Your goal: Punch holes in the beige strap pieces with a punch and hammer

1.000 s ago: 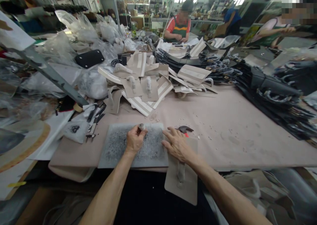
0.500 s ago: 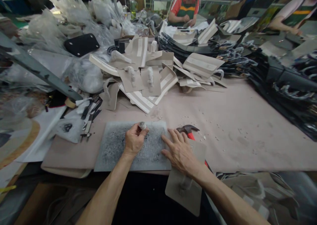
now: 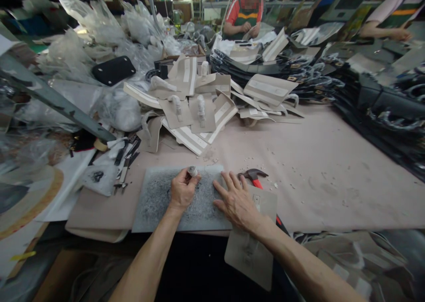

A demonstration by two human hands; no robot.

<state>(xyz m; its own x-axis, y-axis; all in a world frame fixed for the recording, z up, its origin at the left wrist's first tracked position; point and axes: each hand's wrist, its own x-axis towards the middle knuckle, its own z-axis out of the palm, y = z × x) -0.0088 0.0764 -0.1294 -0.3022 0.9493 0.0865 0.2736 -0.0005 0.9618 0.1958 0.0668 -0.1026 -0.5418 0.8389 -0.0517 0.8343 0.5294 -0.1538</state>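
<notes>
My left hand (image 3: pixel 183 190) is closed round a short metal punch (image 3: pixel 192 171), its round top showing above the fingers and its lower end hidden. It is over a scuffed grey board (image 3: pixel 156 204). My right hand (image 3: pixel 236 200) lies flat with fingers spread, across the board's right edge and a beige panel (image 3: pixel 250 262). That panel hangs over the table's front edge, and my forearm hides part of it. Just beyond the right fingers lies a claw hammer (image 3: pixel 255 175) with a red and black handle, partly under the panel.
Beige panels with wrapped handles (image 3: pixel 202 111) are heaped at the back of the table (image 3: pixel 299 160). Black bag pieces (image 3: pixel 381 89) are stacked at the right. Small tools (image 3: pixel 124 164) and a plastic bag (image 3: pixel 99 176) lie left. Two people (image 3: pixel 244 16) work behind.
The view has shifted slightly. My right hand has slid a little left over the board's edge, uncovering more of the panel's top. My left hand still grips the punch.
</notes>
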